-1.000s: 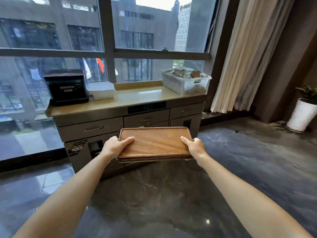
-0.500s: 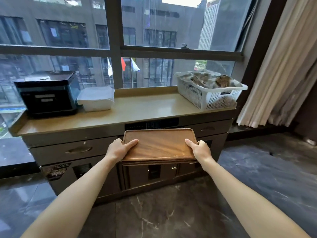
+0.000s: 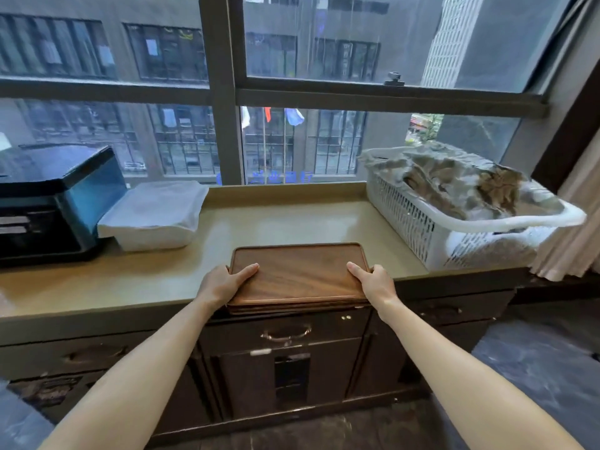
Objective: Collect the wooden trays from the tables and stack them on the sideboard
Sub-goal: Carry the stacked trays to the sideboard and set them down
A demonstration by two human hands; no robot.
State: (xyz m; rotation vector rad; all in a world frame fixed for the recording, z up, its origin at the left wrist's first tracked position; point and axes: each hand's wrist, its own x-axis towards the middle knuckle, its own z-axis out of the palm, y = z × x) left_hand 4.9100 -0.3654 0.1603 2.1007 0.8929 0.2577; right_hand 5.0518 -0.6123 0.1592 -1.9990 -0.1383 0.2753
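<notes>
Now the long beige-topped sideboard with dark wooden drawers (image 3: 276, 228) spreads directly ahead, bare between a white lidded plastic box (image 3: 152, 219) and a white slatted laundry basket (image 3: 422, 228). The stack of rectangular brown wooden trays (image 3: 298, 277) hangs over its front edge, long axis left to right; whether it touches is unclear. The left hand (image 3: 224, 282) and right hand (image 3: 373, 282) each clamp a short end, thumbs on top, equally near.

A restaurant or hotel service area: sideboard (image 3: 292, 222) with drawers, linen basket (image 3: 422, 222), high-rise window (image 3: 324, 60).

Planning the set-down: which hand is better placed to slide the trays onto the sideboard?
Neither alone: left hand and right hand grip opposite ends of the wooden trays, overhanging the sideboard edge.
</notes>
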